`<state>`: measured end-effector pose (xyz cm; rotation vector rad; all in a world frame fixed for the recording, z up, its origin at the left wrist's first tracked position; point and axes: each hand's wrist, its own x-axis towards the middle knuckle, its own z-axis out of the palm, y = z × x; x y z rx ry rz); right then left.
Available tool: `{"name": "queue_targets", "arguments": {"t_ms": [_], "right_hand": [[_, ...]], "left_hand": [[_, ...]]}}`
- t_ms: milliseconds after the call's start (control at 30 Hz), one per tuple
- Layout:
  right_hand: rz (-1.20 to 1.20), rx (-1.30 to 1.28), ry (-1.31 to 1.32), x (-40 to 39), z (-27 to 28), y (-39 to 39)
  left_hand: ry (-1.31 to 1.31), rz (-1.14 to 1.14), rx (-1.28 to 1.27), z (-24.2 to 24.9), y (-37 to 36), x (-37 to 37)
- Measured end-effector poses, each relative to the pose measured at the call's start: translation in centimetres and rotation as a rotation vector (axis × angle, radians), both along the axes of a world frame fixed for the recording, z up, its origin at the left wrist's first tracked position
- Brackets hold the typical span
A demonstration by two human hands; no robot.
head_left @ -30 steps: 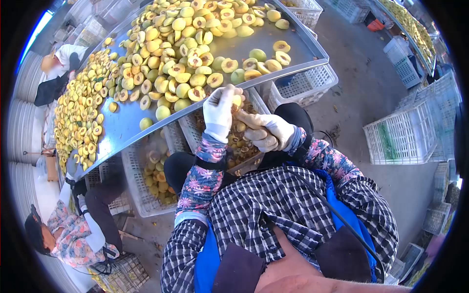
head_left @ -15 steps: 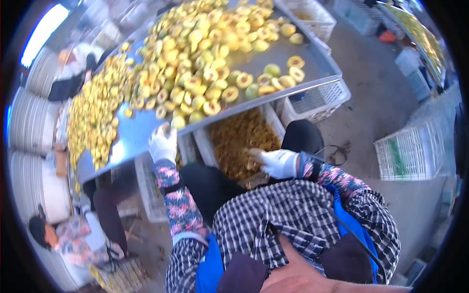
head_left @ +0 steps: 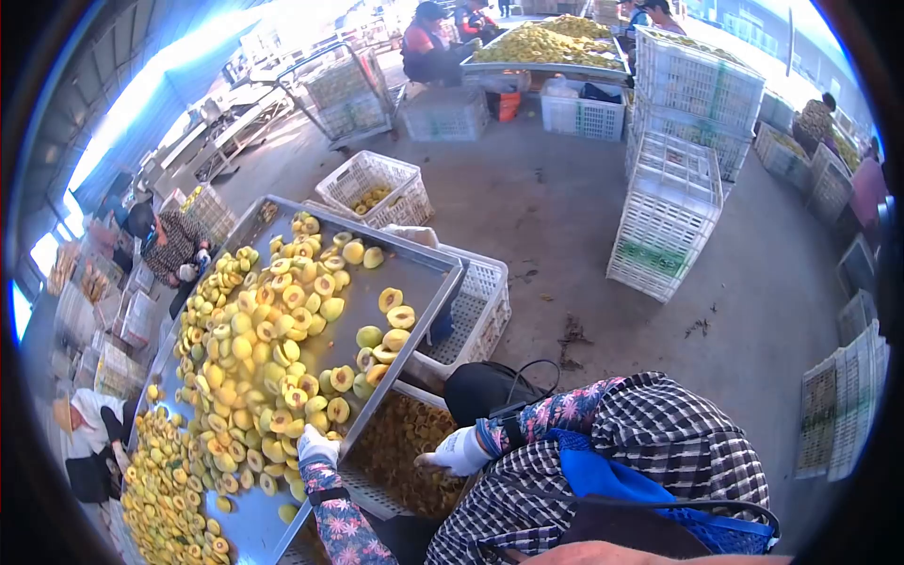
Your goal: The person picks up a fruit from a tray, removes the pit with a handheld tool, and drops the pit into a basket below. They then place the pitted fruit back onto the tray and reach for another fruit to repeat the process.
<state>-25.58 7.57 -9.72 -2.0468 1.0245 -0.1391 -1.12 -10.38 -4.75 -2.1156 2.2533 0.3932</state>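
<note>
Both my hands wear white gloves. My left hand [head_left: 318, 444] is at the near edge of the metal tray [head_left: 435, 282], beside the yellow-green fruit halves [head_left: 242, 348]; its fingers are partly hidden and any held piece is unclear. Over a crate of brown scraps [head_left: 400, 443] is my right hand [head_left: 457, 454], its fingers closed together. Its fingertips look brown, and whatever they pinch is too small to make out. Many of the fruit halves show a brown centre.
A white crate [head_left: 490, 306] stands against the tray's right side, and another with fruit [head_left: 377, 179] lies beyond it. Tall stacked crates [head_left: 669, 217] rise at the right. A co-worker [head_left: 169, 245] sits across the tray; others sit around a far table [head_left: 546, 68].
The view has swung up and to the right, showing more of the floor, crates and far workers. My left hand is now closer to the fruit halves; my right hand remains over the scraps.
</note>
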Motion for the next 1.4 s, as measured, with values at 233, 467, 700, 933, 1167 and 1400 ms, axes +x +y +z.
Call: {"name": "queue_targets", "arguments": {"t_ms": [233, 467, 700, 933, 1167, 1400], "right_hand": [[-0.118, -0.043, -0.224, -0.3, 1.7, -0.2], [-0.341, -0.453, -0.432, -0.5, 8.2, -1.6], [-0.437, -0.538, -0.469, 1.4, 9.9, -3.3], [-0.472, -0.532, -0.437, 2.3, 9.6, -3.1], [-0.367, -0.493, -0.379, 2.2, 8.8, -3.0], [-0.263, -0.145, -0.264, 1.2, 10.5, -2.7]], "left_hand": [[1.163, 0.205, -0.160, -7.0, -0.9, 4.6], [2.340, 0.167, 0.203, 0.4, 7.1, -2.6], [2.381, 0.346, 0.321, 5.0, 10.4, -7.5], [2.304, 0.277, 0.034, 4.2, 10.7, -8.6], [2.244, 0.463, -0.075, 5.7, 11.6, -9.2], [2.027, 0.308, 0.222, 5.0, 11.0, -7.0]]}}
